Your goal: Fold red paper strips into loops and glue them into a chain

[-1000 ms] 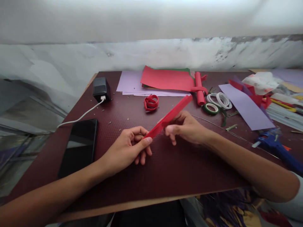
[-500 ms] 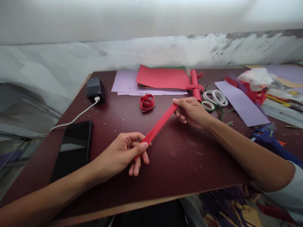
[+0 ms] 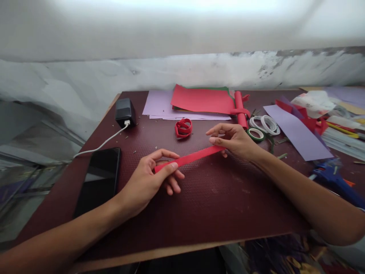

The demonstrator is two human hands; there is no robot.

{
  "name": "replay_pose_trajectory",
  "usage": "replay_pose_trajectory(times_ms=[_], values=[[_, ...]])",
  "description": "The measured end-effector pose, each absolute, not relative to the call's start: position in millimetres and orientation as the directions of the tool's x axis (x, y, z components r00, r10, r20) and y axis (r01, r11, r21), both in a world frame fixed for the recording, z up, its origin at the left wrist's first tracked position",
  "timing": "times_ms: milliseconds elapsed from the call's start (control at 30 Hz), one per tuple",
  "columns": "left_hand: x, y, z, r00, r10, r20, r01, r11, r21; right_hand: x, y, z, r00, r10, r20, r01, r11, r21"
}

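Observation:
A narrow red paper strip (image 3: 196,155) stretches between my two hands above the dark red tabletop (image 3: 216,213). My left hand (image 3: 158,169) pinches it near one end, thumb on top and fingers beneath. At the other end, my right hand (image 3: 229,140) grips it under the thumb, with the index finger lifted off. Just beyond the strip lies a coiled, folded red paper loop (image 3: 183,128), touched by neither hand.
A phone (image 3: 98,179) and a black charger block (image 3: 124,111) with a white cable are on the left. Red sheets (image 3: 202,99) lie over lilac paper (image 3: 159,101) at the back. Tape rolls (image 3: 256,134), a lilac strip (image 3: 298,131) and a blue glue gun (image 3: 333,177) sit right.
The strip has swung from a steep slant to a flatter one. My right hand has come lower and its index finger has lifted; my left hand still holds the other end.

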State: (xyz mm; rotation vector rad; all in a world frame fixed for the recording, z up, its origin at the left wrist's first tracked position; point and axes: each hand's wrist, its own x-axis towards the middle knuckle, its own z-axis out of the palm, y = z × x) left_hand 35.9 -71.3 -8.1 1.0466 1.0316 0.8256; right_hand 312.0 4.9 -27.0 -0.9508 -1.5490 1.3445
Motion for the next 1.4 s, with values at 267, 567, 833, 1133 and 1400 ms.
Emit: replay_pose_trajectory(times_ms=[267, 567, 833, 1133, 1400], values=[[38, -67, -7, -0.050, 0.988, -0.149, -0.141, 0.140, 0.980, 311, -7, -22, -0.564, 0.813, 0.142, -0.026, 0.154, -0.988], [40, -65, -11, -0.128, 0.987, -0.100, -0.169, 0.078, 0.983, 285, -41, -19, -0.713, 0.665, 0.224, -0.088, 0.231, -0.969], [38, -66, -20, 0.045, 0.990, -0.133, -0.211, 0.140, 0.967, 278, -48, -19, -0.818, 0.340, 0.465, -0.127, 0.681, -0.722], [40, -73, -21, 0.190, 0.965, -0.183, -0.137, 0.210, 0.968, 273, -52, -20, -0.808, 0.371, 0.457, -0.095, 0.684, -0.723], [41, -71, -19, 0.168, 0.958, -0.235, -0.094, 0.252, 0.963, 272, -53, -19, -0.790, 0.375, 0.485, -0.145, 0.654, -0.743]])
